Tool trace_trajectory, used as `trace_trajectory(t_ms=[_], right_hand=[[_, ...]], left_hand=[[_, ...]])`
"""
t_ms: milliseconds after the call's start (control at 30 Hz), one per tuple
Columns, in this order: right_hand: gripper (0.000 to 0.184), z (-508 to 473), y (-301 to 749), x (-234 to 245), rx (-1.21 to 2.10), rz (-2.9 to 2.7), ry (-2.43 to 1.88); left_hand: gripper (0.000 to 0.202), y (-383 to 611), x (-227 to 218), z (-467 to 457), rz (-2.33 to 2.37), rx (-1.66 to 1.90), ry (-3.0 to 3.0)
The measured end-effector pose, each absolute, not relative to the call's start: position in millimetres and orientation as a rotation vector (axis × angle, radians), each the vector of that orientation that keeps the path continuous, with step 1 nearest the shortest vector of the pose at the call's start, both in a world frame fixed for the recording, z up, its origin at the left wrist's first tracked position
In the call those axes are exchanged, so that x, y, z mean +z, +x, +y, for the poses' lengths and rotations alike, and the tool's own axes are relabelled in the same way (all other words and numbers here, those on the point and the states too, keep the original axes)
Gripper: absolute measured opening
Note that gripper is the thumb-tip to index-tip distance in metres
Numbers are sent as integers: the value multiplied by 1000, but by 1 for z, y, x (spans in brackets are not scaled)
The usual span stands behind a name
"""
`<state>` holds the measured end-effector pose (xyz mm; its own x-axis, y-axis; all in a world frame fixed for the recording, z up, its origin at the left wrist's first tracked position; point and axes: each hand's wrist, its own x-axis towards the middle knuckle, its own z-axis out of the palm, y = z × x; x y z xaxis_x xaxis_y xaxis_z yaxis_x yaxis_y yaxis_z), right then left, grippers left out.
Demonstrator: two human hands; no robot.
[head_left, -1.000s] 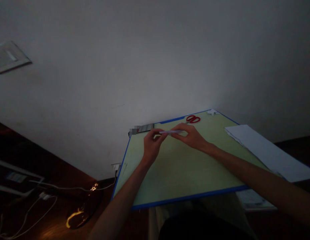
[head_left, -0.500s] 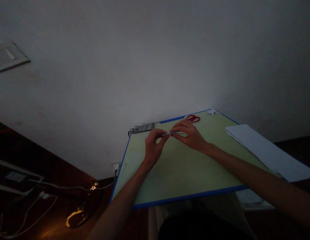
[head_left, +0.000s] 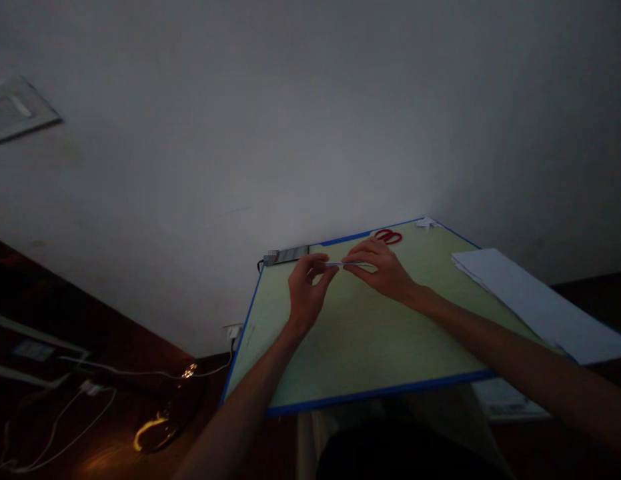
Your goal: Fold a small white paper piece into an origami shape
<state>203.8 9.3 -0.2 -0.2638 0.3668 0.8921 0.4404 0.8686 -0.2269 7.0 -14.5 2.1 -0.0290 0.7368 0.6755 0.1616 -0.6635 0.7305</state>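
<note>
Both of my hands hold a narrow folded strip of white paper (head_left: 343, 264) just above a pale green board with a blue rim (head_left: 370, 397). My left hand (head_left: 305, 293) pinches the strip's left end between thumb and fingers. My right hand (head_left: 383, 267) pinches its right part, fingers curled over it. The strip lies almost level between the two hands. Red-handled scissors (head_left: 388, 236) lie on the board just beyond my right hand.
A stack of white paper sheets (head_left: 530, 300) lies along the board's right side. A small crumpled white scrap (head_left: 426, 223) sits at the far corner. A dark flat device (head_left: 287, 255) rests at the far left edge. Cables (head_left: 80, 393) run over the dark floor at left.
The hands have stayed in nearly the same place. The visible part of the strip between them has grown shorter, and the fingers have shifted slightly along it.
</note>
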Motion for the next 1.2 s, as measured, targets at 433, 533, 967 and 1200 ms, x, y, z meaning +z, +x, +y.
trace_trajectory(t_ms=[433,533,967,1200], right_hand=[[19,6,202,4,-12,-1814,-569],[21,4,202,5,-3,-1825,-535],[29,4,202,6,-16,-1869,-476],[26,5,201,3,-7,-1886,-474]], left_hand=[[27,9,6,-19,883,1619,1770],[27,8,6,-21,871,1572,1820],[26,3,8,-20,834,1437,2199],[17,8,12,-24,902,1487,2292]])
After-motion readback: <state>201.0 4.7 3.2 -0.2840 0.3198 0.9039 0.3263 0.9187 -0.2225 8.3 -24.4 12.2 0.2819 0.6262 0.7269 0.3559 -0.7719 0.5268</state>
